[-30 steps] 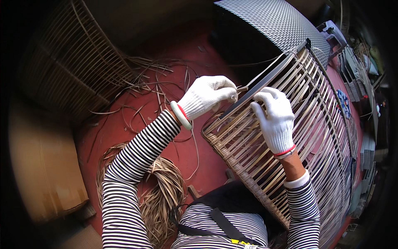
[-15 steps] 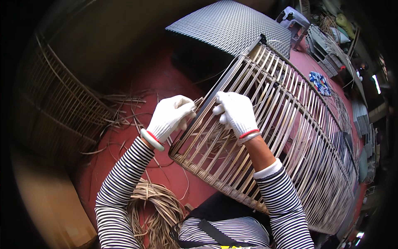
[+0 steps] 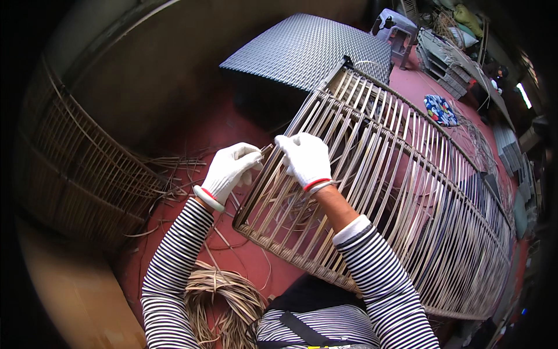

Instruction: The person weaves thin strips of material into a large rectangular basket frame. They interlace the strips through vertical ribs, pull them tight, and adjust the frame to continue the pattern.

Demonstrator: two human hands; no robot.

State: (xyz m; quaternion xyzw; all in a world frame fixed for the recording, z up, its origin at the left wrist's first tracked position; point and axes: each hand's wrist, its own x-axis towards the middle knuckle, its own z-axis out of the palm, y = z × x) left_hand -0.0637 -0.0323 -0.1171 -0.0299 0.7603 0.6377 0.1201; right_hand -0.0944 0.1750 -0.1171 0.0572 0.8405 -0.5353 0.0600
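A large panel [image 3: 372, 151] of brown strips woven on a dark frame leans slantwise in front of me. My left hand [image 3: 229, 171], in a white knitted glove, sits just outside its left edge. Thumb and fingers pinch the end of a brown weaving strip [image 3: 268, 149]. My right hand [image 3: 306, 160], gloved the same way, lies over the panel's upper left edge with its fingers curled together at the frame bar. Whatever is between those fingertips is hidden. A coil of brown strips [image 3: 224, 291] rests on the floor by my left forearm.
Another woven lattice [image 3: 87, 157] stands at the left, above a brown cardboard sheet [image 3: 75, 285]. Loose strips litter the red floor [image 3: 244, 262]. Beyond the panel is a grey woven piece [image 3: 308, 49], with a plastic stool [image 3: 395, 29] and a patterned blue cloth [image 3: 440, 110] farther right.
My right hand has moved left onto the frame edge, closer to the left hand, and its fingers have drawn together. My left hand still pinches at the edge. The view has shifted slightly.
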